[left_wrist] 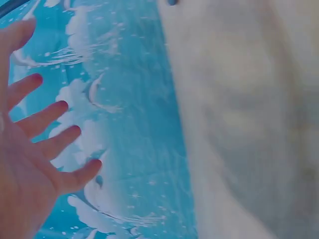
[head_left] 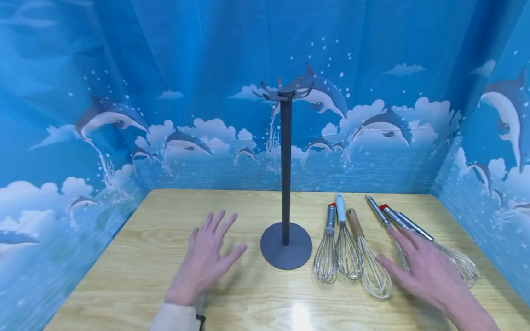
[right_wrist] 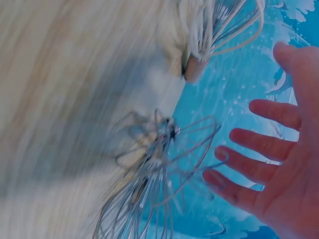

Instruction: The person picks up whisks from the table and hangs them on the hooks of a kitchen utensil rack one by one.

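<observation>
My left hand [head_left: 207, 257] is held over the table left of a black stand, fingers spread and holding nothing. In the left wrist view the left hand [left_wrist: 40, 134] shows straight, parted fingers. Over the right group of whisks hovers my right hand [head_left: 426, 271], fingers extended; it partly hides a thin metal-handled whisk [head_left: 377, 209], a red-tipped whisk [head_left: 393, 215] and another metal whisk [head_left: 455, 259]. Left of it lie a wooden-handled whisk [head_left: 372, 266], a light-blue-handled whisk [head_left: 341, 211] and a metal-handled whisk with a red end [head_left: 331, 218]. The right wrist view shows the right hand [right_wrist: 279, 159] empty near wire loops.
The black stand [head_left: 286, 174] rises from a round base [head_left: 286, 257] at mid-table, with several hooks [head_left: 285, 92] around its top. The wooden table [head_left: 136, 257] is enclosed at the back and sides by a blue dolphin-print curtain [head_left: 223, 170].
</observation>
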{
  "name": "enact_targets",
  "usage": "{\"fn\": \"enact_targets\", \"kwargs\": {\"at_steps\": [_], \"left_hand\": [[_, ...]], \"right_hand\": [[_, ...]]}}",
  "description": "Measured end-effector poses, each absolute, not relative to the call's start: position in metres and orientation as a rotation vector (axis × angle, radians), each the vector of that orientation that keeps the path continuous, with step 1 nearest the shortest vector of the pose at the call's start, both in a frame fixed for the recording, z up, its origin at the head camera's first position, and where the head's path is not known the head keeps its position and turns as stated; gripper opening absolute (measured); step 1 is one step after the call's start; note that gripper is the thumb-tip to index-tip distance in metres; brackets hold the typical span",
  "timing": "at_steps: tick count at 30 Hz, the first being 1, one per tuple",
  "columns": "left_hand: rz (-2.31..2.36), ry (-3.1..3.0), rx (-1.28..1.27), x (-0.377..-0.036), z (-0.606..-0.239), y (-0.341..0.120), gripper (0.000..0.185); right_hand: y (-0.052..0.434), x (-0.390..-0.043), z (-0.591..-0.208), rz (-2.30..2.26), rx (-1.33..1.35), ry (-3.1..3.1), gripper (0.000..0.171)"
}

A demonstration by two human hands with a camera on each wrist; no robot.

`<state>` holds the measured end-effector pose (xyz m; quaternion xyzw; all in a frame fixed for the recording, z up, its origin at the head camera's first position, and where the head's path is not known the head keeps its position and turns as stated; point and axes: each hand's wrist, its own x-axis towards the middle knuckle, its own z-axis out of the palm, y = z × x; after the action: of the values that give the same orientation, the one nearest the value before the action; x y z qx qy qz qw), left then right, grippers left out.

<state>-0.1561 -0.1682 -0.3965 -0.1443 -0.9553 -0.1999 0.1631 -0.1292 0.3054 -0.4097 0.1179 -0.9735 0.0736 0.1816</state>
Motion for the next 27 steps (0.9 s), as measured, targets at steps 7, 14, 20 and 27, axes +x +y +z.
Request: {"fn": "enact_targets", "kwargs": {"at_steps": [7,14,20,27], "left_hand": [[-0.846,-2.39,-0.563,-0.169,-0.357,-0.167,0.061],[-0.911,-2.257,-0.7,-0.181,-0.322,-0.158,0.055],[-0.933,-2.095,-0.814,-0.193,-0.299,-0.146,0.05],[-0.879,-1.972,-0.901,-0.198,-0.273,-0.127,0.047]], "right_hand": [[0.284,-0.138,-0.403,0.299,0.434,-2.639,0.041],[0.255,-0.149,-0.401,0.316,0.539,-2.593,0.031],[0.237,-0.156,-0.403,0.313,0.613,-2.551,0.03],[0.22,-0.163,-0.407,0.315,0.698,-2.509,0.028]]}}
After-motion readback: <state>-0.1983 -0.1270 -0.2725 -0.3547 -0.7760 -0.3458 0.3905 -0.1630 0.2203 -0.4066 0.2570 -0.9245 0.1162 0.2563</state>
